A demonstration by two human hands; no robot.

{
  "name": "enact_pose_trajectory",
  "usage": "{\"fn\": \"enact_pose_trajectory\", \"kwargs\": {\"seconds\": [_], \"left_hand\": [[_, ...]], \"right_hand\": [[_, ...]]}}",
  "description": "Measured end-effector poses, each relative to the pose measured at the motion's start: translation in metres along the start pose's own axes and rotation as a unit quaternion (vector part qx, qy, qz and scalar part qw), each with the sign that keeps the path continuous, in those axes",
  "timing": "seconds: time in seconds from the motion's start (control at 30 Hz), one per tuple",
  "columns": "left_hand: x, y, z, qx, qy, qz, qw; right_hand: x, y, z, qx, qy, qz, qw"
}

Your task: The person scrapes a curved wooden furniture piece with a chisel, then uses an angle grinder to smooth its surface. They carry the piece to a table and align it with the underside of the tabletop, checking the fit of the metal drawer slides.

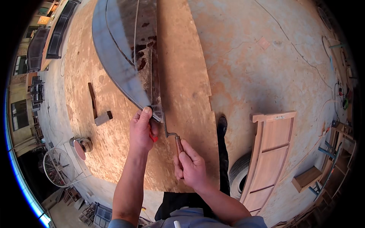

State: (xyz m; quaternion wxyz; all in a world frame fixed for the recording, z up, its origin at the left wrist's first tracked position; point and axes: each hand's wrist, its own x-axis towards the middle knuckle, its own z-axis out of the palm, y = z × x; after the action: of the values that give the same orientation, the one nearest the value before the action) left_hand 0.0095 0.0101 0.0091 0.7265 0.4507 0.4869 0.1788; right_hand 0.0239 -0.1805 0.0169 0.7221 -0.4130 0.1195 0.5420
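Note:
A large dark panel point(125, 57) with a curved left edge and a straight right edge lies on the plywood table. It has a glossy bluish sheen and brown patches, and it narrows to an end near me. My left hand point(142, 131) is closed on that narrow end, thumb on top; something red point(153, 136) shows at its fingers, its kind partly hidden. My right hand point(192, 165) grips the wooden handle of a trowel-like tool point(178, 142). The tool's cranked metal shank reaches up beside the panel's straight edge; how far its thin blade extends I cannot tell.
A hammer point(102, 118) and a round tin point(84, 146) rest on the plywood table point(182, 76) to the left. Beyond its left edge stands a fan point(57, 167). At right, a wooden frame panel point(275, 148) leans by a tyre point(239, 176). A cable crosses the floor.

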Motion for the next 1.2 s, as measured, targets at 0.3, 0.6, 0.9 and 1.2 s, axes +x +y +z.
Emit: {"fn": "enact_pose_trajectory", "kwargs": {"seconds": [0.3,0.6,0.9,1.2], "left_hand": [[-0.002,0.004,0.004,0.018,0.003,-0.013,1.000],[0.000,-0.001,0.004,-0.009,0.007,-0.012,1.000],[0.000,-0.002,0.004,-0.011,0.008,-0.007,1.000],[0.001,-0.004,0.001,-0.012,-0.006,0.009,1.000]], "right_hand": [[0.005,-0.009,0.010,0.001,0.014,-0.002,1.000],[0.013,-0.014,0.010,-0.029,0.017,-0.002,0.999],[0.015,-0.013,0.010,-0.013,0.026,0.010,1.000],[0.014,-0.016,0.006,0.021,0.026,0.006,0.999]]}}
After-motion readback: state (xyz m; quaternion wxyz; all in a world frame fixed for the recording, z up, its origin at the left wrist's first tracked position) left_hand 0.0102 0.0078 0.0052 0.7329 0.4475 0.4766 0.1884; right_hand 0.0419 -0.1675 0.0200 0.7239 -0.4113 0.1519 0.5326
